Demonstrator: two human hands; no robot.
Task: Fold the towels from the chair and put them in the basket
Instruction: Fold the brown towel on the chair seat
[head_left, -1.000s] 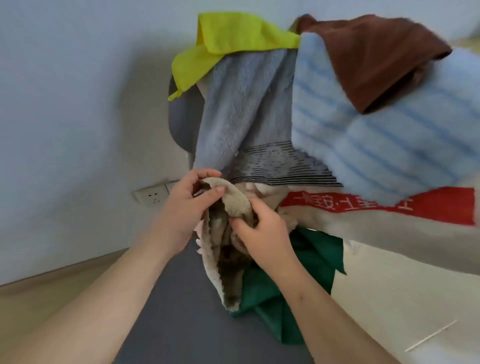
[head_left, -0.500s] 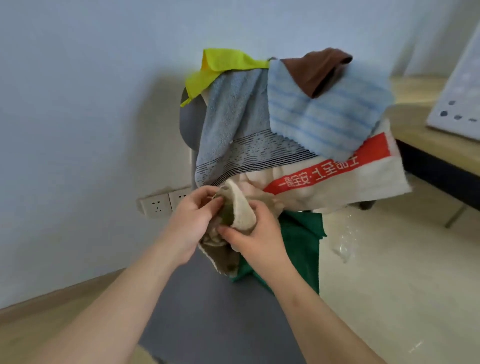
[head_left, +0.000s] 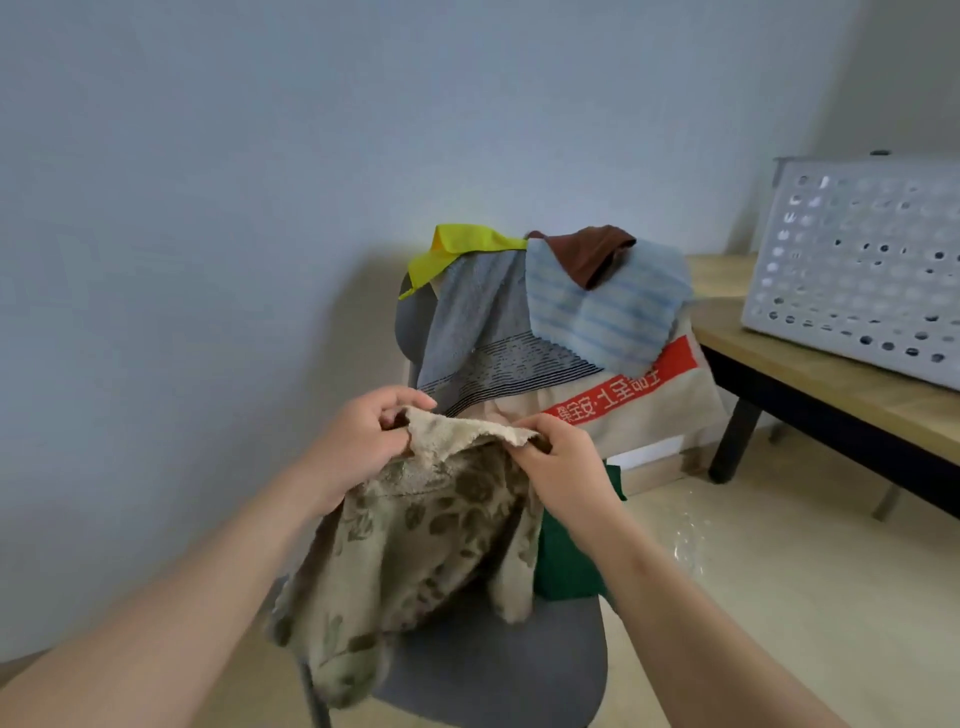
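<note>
Left hand (head_left: 358, 441) pinches floral towel (head_left: 415, 535); right hand (head_left: 566, 462) too.

Found both forearms (head_left: 208, 597) bare, extended forward and converging. Noted left grip (head_left: 358, 441) and right grip (head_left: 566, 467) held level, near each other, fingers curled, each pinching top edge of patterned towel (head_left: 415, 545).

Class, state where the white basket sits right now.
In the head view the basket stands at the far right on the wooden table, right of the towel-draped chair.
</note>
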